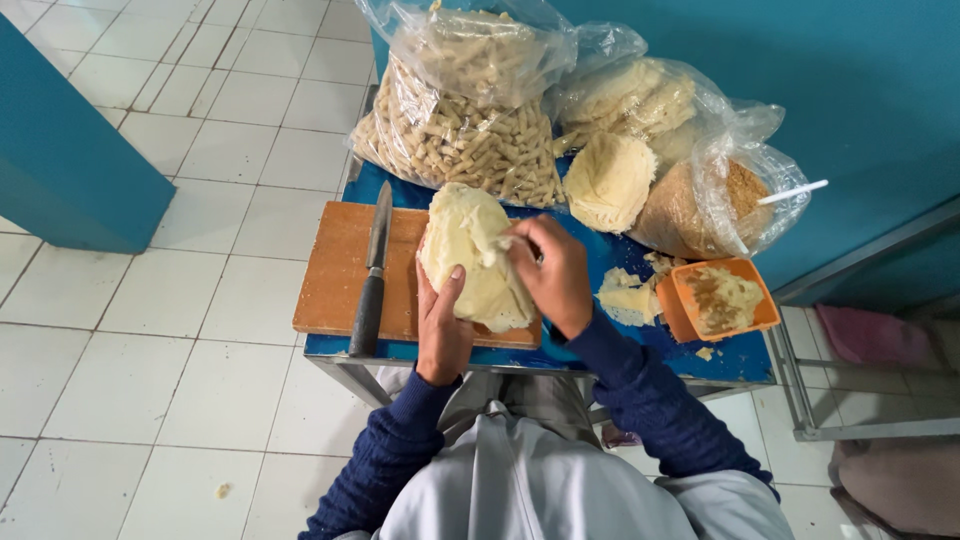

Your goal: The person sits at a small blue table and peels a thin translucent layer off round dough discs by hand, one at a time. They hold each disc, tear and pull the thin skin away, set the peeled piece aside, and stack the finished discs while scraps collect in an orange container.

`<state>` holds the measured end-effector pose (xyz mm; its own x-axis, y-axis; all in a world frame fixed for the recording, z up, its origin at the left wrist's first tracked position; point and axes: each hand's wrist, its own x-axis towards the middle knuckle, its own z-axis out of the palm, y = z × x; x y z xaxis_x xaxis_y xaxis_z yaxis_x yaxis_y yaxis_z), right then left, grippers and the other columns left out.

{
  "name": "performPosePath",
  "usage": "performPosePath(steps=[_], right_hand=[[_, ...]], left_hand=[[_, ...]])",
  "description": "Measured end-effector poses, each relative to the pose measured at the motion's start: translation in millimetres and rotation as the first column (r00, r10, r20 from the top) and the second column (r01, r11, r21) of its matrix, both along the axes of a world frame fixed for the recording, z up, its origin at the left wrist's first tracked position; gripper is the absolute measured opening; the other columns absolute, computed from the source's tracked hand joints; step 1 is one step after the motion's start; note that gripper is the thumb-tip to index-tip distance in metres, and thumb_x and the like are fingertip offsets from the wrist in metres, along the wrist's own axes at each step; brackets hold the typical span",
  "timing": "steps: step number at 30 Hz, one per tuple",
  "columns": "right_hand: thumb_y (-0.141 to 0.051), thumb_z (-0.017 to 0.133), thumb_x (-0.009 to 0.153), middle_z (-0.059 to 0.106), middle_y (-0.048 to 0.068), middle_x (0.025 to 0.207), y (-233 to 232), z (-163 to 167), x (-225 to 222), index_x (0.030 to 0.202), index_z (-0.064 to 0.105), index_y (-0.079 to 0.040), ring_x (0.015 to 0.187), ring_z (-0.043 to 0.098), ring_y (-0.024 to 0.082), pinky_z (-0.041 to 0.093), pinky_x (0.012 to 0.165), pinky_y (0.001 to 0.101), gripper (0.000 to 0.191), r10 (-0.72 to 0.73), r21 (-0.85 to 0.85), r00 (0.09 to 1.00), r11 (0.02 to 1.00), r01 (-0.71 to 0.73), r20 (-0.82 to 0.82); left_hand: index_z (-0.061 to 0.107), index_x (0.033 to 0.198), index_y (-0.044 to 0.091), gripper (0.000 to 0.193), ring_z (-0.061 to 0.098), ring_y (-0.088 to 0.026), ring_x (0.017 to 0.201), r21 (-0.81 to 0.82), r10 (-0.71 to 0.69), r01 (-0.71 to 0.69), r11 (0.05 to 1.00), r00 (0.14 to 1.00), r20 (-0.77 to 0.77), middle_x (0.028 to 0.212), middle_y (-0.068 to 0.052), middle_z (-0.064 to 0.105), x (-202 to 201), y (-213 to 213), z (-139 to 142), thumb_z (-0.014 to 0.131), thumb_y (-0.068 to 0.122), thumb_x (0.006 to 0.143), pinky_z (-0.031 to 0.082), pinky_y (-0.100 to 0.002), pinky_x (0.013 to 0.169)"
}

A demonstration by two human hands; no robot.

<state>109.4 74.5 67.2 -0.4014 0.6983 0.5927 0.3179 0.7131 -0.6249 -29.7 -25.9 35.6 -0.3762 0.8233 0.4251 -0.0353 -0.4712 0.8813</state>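
A pale yellow sheet of thin dough-like wrapper (468, 240) lies over the right part of a wooden cutting board (335, 270). My left hand (440, 325) holds the wrapper's lower left edge from beneath, thumb on top. Over its right side, my right hand (552, 275) pinches a fold of the sheet. A dark-handled knife (373, 272) rests on the board, left of my hands, blade pointing away from me.
The board sits on a small blue table (745, 358). Behind it stand clear bags of stick-shaped snacks (465, 125), stacked wrappers (610, 180) and brown crumbs (700, 205). An orange tray (722, 298) with filling lies right. White tiled floor surrounds; a teal wall stands behind.
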Motion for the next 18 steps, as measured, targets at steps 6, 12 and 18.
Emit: performPosePath(steps=[6,12,18], right_hand=[[-0.010,0.055,0.107,0.073,0.010,0.105,1,-9,-7,0.119,0.060,-0.004,0.088,0.074,0.025,0.056,0.076,0.0318,0.014,0.001,-0.190,0.993,0.982,-0.023,-0.116],[-0.009,0.074,0.095,0.070,0.014,0.112,-21,17,-14,0.120,0.061,-0.003,0.097,0.074,0.029,0.057,0.077,0.0345,0.029,0.077,0.038,0.995,0.997,-0.074,-0.069],[0.001,0.075,0.083,0.075,0.009,0.098,-14,28,-12,0.103,0.068,-0.003,0.080,0.075,0.022,0.055,0.066,0.0300,0.022,-0.059,-0.006,0.997,0.998,0.059,-0.047]], left_hand=[[0.034,0.156,-0.002,0.055,0.038,-0.028,0.153,0.088,0.124,-0.101,0.991,0.941,-0.314,0.166,-0.020,0.030,-1,0,-2,0.041,-0.005,0.102,0.032,-0.035,0.125],[0.025,0.161,0.006,0.064,0.045,-0.024,0.143,-0.005,-0.200,0.236,0.972,0.835,0.513,0.156,-0.015,0.044,2,-2,18,0.048,0.012,0.101,0.038,-0.034,0.116],[0.024,0.160,0.009,0.068,0.045,-0.024,0.142,0.030,-0.246,0.284,0.958,0.767,0.593,0.156,-0.013,0.042,3,-7,26,0.052,0.014,0.099,0.041,-0.037,0.114]])
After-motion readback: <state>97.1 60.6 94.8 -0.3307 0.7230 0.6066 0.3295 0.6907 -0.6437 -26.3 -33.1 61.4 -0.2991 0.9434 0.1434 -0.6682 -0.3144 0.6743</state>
